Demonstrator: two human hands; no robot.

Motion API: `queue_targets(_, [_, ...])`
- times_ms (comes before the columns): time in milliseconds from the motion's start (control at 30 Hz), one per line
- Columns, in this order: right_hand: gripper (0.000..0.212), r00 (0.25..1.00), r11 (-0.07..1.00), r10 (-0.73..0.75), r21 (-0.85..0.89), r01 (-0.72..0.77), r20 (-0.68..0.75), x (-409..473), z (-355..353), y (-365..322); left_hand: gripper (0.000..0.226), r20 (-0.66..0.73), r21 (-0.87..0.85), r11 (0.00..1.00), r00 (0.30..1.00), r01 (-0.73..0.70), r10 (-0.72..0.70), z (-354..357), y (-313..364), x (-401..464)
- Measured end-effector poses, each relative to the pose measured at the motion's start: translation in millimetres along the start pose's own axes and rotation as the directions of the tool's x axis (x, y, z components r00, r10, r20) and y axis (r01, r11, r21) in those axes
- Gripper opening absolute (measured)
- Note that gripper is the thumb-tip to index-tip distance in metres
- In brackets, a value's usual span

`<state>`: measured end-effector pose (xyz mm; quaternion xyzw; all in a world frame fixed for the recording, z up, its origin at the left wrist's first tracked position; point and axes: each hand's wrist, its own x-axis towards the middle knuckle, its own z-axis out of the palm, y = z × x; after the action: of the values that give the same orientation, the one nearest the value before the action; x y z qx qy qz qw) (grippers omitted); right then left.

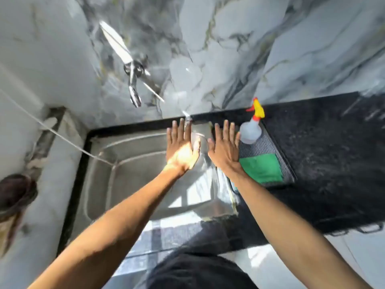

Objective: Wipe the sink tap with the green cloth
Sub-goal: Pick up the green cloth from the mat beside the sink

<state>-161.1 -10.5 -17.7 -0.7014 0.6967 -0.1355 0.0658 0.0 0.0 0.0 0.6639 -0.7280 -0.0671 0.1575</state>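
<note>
Both hands, left (183, 150) and right (226, 151), hover flat above the steel sink (129, 174), each grip spread and empty; folded green cloth (261, 167) lies at 3 o'clock on the black bench (333, 163), chrome wall tap (133, 84) at 11 o'clock.

The sink (133, 176) is set into the desk (325, 155), with the wall (229, 49) behind both. The tap (133, 84) sticks out of the wall above the sink's back edge. A mat (270, 142) lies on the desk just right of the sink. On the mat, the spray bottle (251, 130) stands at the back and the cloth (261, 167) lies flat in front of it. Both hands hover side by side over the sink's right part, the left hand (182, 151) left of the right hand (226, 149), which is just beside the bottle and cloth.
</note>
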Motion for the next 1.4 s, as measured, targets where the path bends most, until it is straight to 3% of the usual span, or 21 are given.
queue_targets(67, [0.072,0.977,0.985,0.170,-0.016,-0.169,0.131,-11,9,20,0.073,0.098,0.041,0.999,0.995,-0.023,0.019,19,10,-11])
queue_targets(167, [0.079,0.876,0.925,0.377,-0.075,-0.372,0.300,-33,27,53,0.077,0.173,0.088,0.993,0.983,-0.085,0.069,49,20,-35])
queue_targets(333, [0.093,0.766,0.899,0.432,-0.165,-0.405,0.475,-44,40,71,0.078,0.273,0.020,0.995,0.958,-0.099,0.090,76,18,-51])
queue_targets(500, [0.060,0.810,0.915,0.397,-0.257,-0.312,0.432,-33,37,72,0.077,0.338,-0.031,0.999,0.940,-0.040,0.048,77,15,-48])
queue_targets(600, [0.053,0.856,0.910,0.404,-0.241,-0.338,0.323,-22,16,79,0.071,0.329,-0.211,0.976,0.944,0.052,0.021,74,16,-45])
queue_targets(667, [0.042,0.878,0.910,0.415,-0.122,-0.396,0.241,-12,-10,76,0.059,0.320,-0.411,0.895,0.947,0.172,-0.035,67,21,-38])
queue_targets(733, [0.034,0.924,0.933,0.355,0.012,-0.360,0.145,-3,-41,66,0.049,0.377,-0.626,0.704,0.921,0.335,-0.103,59,29,-29])
queue_targets(767, [0.034,0.953,0.952,0.285,0.083,-0.294,0.106,0,-55,56,0.049,0.433,-0.724,0.547,0.894,0.421,-0.115,52,35,-25])
queue_targets(833, [0.042,0.994,0.969,0.087,0.228,-0.099,0.062,-4,-76,26,0.057,0.572,-0.809,0.096,0.815,0.579,-0.096,40,43,-16])
queue_targets(867, [0.044,0.998,0.962,-0.029,0.271,0.013,0.052,-10,-83,8,0.064,0.630,-0.773,-0.160,0.772,0.613,-0.088,35,41,-11])
queue_targets(900, [0.045,0.986,0.944,-0.156,0.303,0.129,0.067,-17,-86,-11,0.069,0.665,-0.722,-0.347,0.739,0.599,-0.107,25,36,-6])
queue_targets(967, [0.046,0.902,0.883,-0.383,0.366,0.294,0.198,-31,-82,-45,0.069,0.652,-0.704,-0.490,0.742,0.515,-0.157,-3,21,1])
queue_targets(1033, [0.052,0.826,0.841,-0.478,0.429,0.331,0.300,-40,-72,-70,0.058,0.583,-0.680,-0.620,0.801,0.390,-0.136,-25,4,4])
queue_targets(1100, [0.052,0.904,0.787,-0.398,0.564,0.249,0.157,-33,-69,-91,0.062,0.535,-0.664,-0.681,0.832,0.308,-0.145,-47,-15,8])
queue_targets(1167, [0.053,0.985,0.686,-0.172,0.714,0.139,-0.026,-15,-66,-109,0.070,0.494,-0.650,-0.712,0.860,0.266,-0.130,-67,-32,13])
queue_targets(1233, [0.051,1.000,0.467,-0.008,0.884,0.028,-0.028,10,-64,-133,0.066,0.426,-0.742,-0.631,0.887,0.229,-0.180,-91,-40,25])
queue_targets(1300, [0.049,0.992,-0.056,-0.003,0.990,-0.129,0.129,34,-59,-163,0.061,0.348,-0.837,-0.504,0.918,0.212,-0.191,-115,-32,35])
queue_targets(1333, [0.052,0.975,-0.323,-0.041,0.921,-0.218,0.217,44,-58,-178,0.061,0.302,-0.898,-0.387,0.935,0.212,-0.188,-124,-26,38])
queue_targets(1400, [0.060,0.928,-0.614,-0.045,0.722,-0.318,0.370,61,-52,-200,0.065,0.248,-0.968,-0.096,0.950,0.233,-0.192,-137,-24,43])
